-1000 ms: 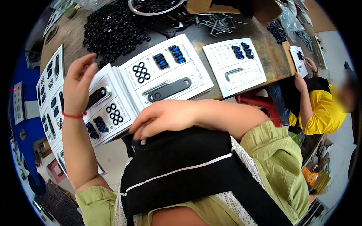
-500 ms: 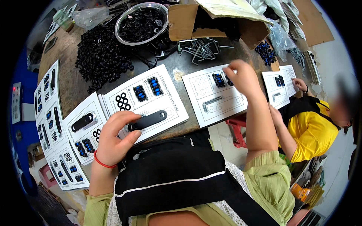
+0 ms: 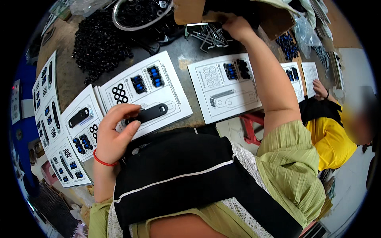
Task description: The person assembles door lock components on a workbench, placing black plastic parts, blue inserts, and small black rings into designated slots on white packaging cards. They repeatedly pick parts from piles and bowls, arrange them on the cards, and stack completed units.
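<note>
Carton behind loose hex keys

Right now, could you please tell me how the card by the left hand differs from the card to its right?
The card by the left hand bears black rings; the card to its right shows printed ring outlines. The first card carries a long black flat piece; the second card has only its outline. Both are white and hold blue-and-black parts.

Bright light glints off the worktable; edges bend.
</note>
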Available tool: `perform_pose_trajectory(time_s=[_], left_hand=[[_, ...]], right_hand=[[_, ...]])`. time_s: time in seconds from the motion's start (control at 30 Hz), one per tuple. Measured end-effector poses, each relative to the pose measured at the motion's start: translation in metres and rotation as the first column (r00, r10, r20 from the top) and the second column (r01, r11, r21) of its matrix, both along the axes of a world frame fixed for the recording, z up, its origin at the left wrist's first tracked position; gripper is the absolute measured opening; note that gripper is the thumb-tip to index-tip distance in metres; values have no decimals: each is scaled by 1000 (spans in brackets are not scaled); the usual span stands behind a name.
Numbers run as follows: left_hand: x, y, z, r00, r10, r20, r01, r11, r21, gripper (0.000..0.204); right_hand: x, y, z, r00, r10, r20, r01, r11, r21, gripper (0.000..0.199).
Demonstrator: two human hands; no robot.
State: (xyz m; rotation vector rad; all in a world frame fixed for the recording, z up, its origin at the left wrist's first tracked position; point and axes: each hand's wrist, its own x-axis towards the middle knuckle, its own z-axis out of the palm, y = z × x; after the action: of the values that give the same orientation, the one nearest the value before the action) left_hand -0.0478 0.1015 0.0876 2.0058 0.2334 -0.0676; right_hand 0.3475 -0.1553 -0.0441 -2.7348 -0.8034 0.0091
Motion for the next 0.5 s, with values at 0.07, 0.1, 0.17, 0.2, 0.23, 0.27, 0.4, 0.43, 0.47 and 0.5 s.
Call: perform_pose_trajectory(time_s=[0.07,0.1,0.17,0.2,0.23,0.27,0.4,0.43,0.47,0.5], left_hand=[[3,0,-7,1000,14,-18,-15,999,-34,30],[6,-2,-8,999,10,-31,-11,999,-36,30],[14,-7,-6,999,-10,-36,9,1000,-26,30],[17,-9,-5,999,-25,-29,24,1000,-18,30],[20,-11,-3,999,-35,-20,35,999,-8,30],[25,-12,2,996,-85,11,84,995,51,29],[34,-13,8,988,-148,46,145,988,54,31],[31,-13,9,991,-128,32,126,991,52,31],[28,-12,9,994,-108,17,107,993,51,30],[24,-11,9,996,-87,-3,87,996,31,30]], right_hand=[[6,-20,-3,988,-30,-150,49,990,129,29],[4,-28,-8,974,-97,-204,122,986,116,30],[-10,-25,-3,961,-58,-269,102,983,154,31],[-17,-20,0,955,-30,-296,86,980,177,31],[-33,-6,14,981,-18,-191,30,998,62,31],[-36,-1,21,986,-5,-167,11,999,32,31],[-31,-16,37,999,-43,6,43,998,36,31],[-34,-13,48,992,-119,-51,121,992,23,28],[-29,-10,49,993,-118,-3,118,993,2,27],[-22,-6,49,992,-114,45,115,993,-19,27]])
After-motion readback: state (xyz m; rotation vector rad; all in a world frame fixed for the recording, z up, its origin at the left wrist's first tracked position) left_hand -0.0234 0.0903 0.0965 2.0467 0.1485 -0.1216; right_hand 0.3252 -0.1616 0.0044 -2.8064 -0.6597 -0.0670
